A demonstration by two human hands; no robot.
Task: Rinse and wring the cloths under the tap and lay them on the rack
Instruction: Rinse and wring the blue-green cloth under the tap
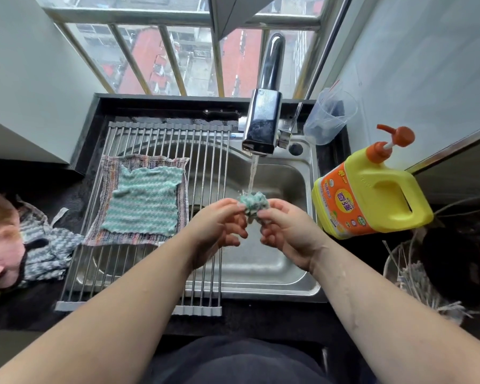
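Left hand: the left hand (pixel 219 225) is over the basin, thumb and forefinger pinched on the left side of the wad, with the other fingers curled loosely below it.
Right hand: the right hand (pixel 286 234) mirrors it, thumb and forefinger tips clamped on the wad's right side and the lower fingers bent inward.
Cloth in play: a small scrunched green-and-white knitted cloth (pixel 252 203) is bunched tight between the two hands, directly under the stream.
Tap: the chrome swan-neck tap with a boxy head (pixel 262 120) is running, and a thin stream of water (pixel 252 173) lands right on top of the wad.
Rack: a grey roll-up rack of steel rods (pixel 161 139) spans the left part of the stainless steel sink (pixel 275 261).
Already laid out: a flat green-and-white zigzag cloth (pixel 144 200) is spread on top of a larger multicolour striped cloth (pixel 122 239), both lying on the rack.
Waiting pile: on the dark counter to the left there is a crumpled blue-and-white cloth (pixel 45 245), touching a pink cloth (pixel 0 245) at the frame edge.
Right of sink: a yellow-and-orange pump bottle of detergent (pixel 372 195) stands just beside the basin, with a clear plastic measuring cup (pixel 330 117) behind it near the tap base.
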